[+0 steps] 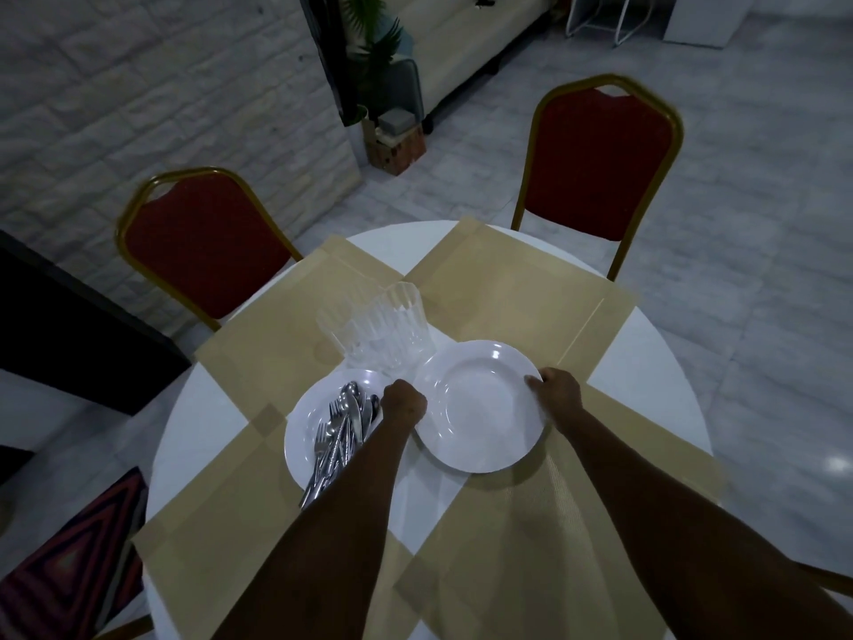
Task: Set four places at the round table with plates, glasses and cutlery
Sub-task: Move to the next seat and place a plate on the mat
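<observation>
Both hands on white plate (480,408) near table centre. L hand (405,404) curled over its left rim, R hand (556,391) pinching right rim. Plate's left edge overlaps 2nd plate (307,436), which holds cutlery pile (341,436). Glasses (383,334) clustered just behind, touching both plates' far edges. Round table (655,344) w/ four tan placemats (517,288) meeting at middle. Far mats bare; two red chairs (600,168) beyond, tiled floor (761,270) past them.

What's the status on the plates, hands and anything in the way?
Both hands gripping the empty white round plate: left hand on its left rim, right hand on its right. Second white plate holds steel cutlery. Clear ribbed glasses crowd behind.
</observation>
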### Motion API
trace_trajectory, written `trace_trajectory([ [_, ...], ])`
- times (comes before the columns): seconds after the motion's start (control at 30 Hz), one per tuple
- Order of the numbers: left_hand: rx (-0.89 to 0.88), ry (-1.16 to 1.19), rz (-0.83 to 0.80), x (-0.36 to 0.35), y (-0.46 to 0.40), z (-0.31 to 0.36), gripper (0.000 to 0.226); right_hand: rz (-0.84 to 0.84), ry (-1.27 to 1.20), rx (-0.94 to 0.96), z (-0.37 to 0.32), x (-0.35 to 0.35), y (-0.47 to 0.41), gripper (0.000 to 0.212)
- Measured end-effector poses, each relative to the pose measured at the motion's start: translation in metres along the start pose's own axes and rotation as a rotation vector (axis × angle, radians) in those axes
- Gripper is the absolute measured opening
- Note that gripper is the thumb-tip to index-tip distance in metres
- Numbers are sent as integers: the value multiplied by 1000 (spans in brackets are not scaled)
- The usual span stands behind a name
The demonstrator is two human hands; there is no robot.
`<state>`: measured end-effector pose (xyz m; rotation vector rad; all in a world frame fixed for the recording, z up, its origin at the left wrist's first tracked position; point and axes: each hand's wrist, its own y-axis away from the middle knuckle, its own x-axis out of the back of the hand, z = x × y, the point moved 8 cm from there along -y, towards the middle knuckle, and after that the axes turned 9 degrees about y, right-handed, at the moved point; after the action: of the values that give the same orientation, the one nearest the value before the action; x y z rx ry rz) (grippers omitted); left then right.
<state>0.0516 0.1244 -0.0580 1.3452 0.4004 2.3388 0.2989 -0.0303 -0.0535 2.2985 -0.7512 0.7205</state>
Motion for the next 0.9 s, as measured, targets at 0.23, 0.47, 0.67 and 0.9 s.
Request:
trace_trajectory([
  [0.23,-21,213,-66,16,37,6,31,-81,-127,-32,10,9,19,29],
  [0.47,73,509,-256,-12,82,-33,11,-67,-141,-59,39,29,84,36],
  [0.67,53,537,-327,-33,131,-38,16,-27,-96,-126,80,38,134,29],
  [0.9,9,430,-401,-61,159,-50,13,-20,-70,-220,124,35,173,32],
])
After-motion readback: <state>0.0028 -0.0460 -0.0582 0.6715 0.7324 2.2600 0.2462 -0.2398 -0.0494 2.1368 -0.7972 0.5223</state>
